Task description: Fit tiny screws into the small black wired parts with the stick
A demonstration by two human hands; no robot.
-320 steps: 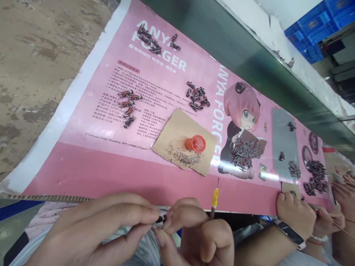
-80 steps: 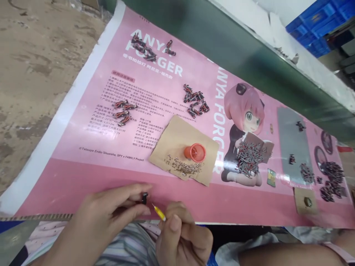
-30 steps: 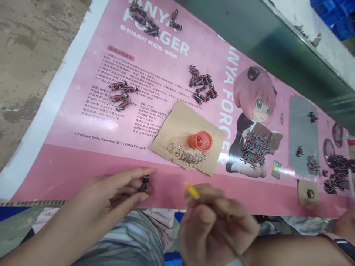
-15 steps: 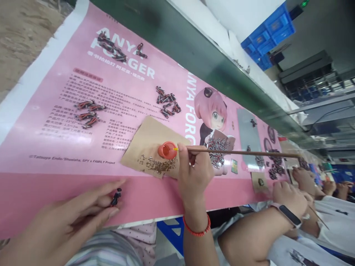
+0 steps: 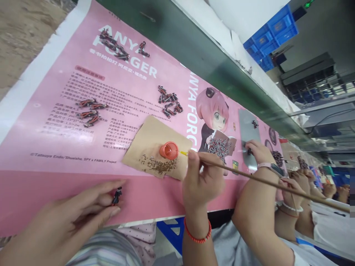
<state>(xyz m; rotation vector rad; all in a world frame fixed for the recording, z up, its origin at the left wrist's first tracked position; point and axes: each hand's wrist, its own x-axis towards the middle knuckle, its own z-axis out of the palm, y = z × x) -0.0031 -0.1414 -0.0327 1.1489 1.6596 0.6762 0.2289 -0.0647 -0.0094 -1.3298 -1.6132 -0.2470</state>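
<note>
While the left hand (image 5: 83, 216) pinches a small black part (image 5: 116, 196) in its fingers just short of the orange cap (image 5: 168, 150), the right hand (image 5: 202, 181) grips a thin brush (image 5: 249, 176), tip at the cap. This looks like the loading step; next, the tip must meet the part precisely.

Tiny black part (image 5: 117, 195) pinched upright near me, left. Long thin stick (image 5: 249, 175), yellow tip just right of orange cup (image 5: 168, 150).
</note>
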